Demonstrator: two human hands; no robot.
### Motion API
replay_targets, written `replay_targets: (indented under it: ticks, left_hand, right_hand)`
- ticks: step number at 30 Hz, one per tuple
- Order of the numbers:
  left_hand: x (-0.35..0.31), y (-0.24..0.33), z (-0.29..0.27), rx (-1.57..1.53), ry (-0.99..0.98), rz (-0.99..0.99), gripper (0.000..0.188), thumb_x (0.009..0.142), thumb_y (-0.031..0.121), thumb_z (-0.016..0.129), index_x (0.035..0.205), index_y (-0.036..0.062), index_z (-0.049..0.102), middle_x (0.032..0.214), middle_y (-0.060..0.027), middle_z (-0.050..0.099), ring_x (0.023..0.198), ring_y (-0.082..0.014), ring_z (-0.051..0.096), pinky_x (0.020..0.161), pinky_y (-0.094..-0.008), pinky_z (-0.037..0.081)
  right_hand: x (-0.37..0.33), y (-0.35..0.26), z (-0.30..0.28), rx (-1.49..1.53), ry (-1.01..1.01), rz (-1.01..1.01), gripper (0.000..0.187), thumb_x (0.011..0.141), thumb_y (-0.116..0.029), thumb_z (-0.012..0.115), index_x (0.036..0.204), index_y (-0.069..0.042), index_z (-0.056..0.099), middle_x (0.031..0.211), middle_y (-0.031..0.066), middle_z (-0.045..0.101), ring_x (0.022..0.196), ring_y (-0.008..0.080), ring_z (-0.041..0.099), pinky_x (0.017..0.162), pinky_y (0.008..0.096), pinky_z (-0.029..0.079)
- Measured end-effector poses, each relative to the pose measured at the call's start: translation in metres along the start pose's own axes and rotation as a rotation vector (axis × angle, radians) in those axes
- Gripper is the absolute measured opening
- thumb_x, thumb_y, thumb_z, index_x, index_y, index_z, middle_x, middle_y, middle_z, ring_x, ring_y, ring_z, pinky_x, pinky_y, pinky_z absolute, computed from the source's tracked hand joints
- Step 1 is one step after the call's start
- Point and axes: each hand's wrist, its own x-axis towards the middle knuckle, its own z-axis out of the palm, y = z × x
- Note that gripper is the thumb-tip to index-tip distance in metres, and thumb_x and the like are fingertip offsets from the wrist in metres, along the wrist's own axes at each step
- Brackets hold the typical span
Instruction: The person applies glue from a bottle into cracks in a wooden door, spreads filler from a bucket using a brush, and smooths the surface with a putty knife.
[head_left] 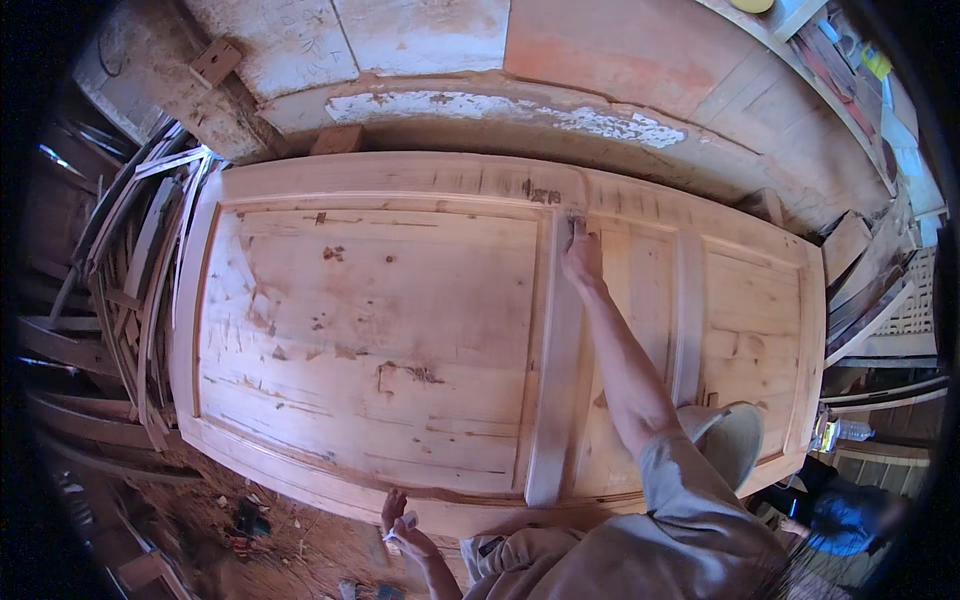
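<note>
A large pale wooden panelled door (370, 290) lies before me, with dark stains and patches on its panels and upper rail. My right hand (582, 258) reaches far across it, closed round a small flat tool (574, 224) whose end meets the wood where the middle crosspiece joins the far rail. The tool's exact kind is too small to make out. Close to the near edge of the door, my left hand (408, 532) is closed on a small white object (402, 526), its fingers partly raised.
Curved wooden offcuts (125, 300) are piled on the left, and more boards (870, 270) lean at the right. A stained wall (440, 110) runs behind the door. A beige rounded thing (735, 445) shows beside my right shoulder. Another person (840, 515) in dark clothing is at lower right.
</note>
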Motion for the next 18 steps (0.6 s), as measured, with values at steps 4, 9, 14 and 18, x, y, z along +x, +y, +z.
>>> replay_targets:
  ticks: [4,9,14,18]
  left_hand:
    - [0.019,0.011,0.040,-0.012,-0.091,0.031,0.058,0.088,0.040,0.045,0.118,-0.0081,0.060,0.120,-0.0224,0.063,0.109,-0.0318,0.061,0.099,-0.0435,0.046]
    - [0.079,0.052,0.199,-0.143,-0.591,0.054,0.058,0.089,0.031,0.043,0.128,-0.0112,0.053,0.132,-0.0245,0.056,0.128,-0.0341,0.050,0.107,-0.0411,0.039]
    - [0.171,0.060,0.456,-0.300,-1.018,0.189,0.048,0.089,0.007,0.042,0.134,0.0001,0.055,0.139,-0.0145,0.055,0.116,-0.0129,0.053,0.094,-0.0240,0.040]
    - [0.214,0.069,0.599,-0.065,-1.191,0.271,0.042,0.093,0.013,0.043,0.130,0.0095,0.062,0.125,-0.0055,0.063,0.101,-0.0142,0.057,0.087,-0.0304,0.046]
  right_hand:
    - [0.025,0.009,0.003,0.028,0.041,-0.013,0.043,0.096,-0.014,0.037,0.138,-0.006,0.041,0.110,0.0348,0.056,0.098,0.0503,0.061,0.082,0.0552,0.050]
    - [0.032,0.005,-0.006,0.086,0.011,0.072,0.044,0.097,-0.014,0.043,0.140,-0.011,0.044,0.104,0.0262,0.059,0.092,0.0435,0.063,0.082,0.0505,0.051]
    - [0.027,0.003,-0.026,0.140,0.007,0.207,0.043,0.098,-0.020,0.039,0.141,-0.015,0.043,0.117,0.0258,0.056,0.100,0.0461,0.061,0.085,0.0520,0.050]
    - [0.015,-0.011,-0.040,0.088,-0.106,0.134,0.051,0.095,-0.018,0.042,0.146,-0.020,0.036,0.127,0.0257,0.052,0.105,0.0457,0.060,0.085,0.0560,0.051]
